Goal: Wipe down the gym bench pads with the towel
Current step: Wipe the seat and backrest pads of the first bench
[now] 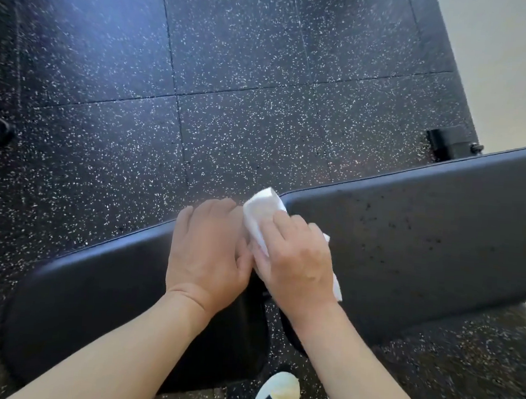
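While your right hand [298, 261] presses the white towel [262, 218] with loosely curled fingers at mid-frame — left hand [210, 251] flat, holding nothing — sweep onto the speckled right pad [423, 251].

The person is going bare-armed, no sleeves showing, and is wearing a white canvas shoe [277, 396] with a dark, white-lettered tongue.

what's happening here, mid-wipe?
A person is leaning over a black gym bench. The right hand presses a white towel at the gap between the smaller pad and the longer pad. The left hand rests flat on the smaller pad beside it.
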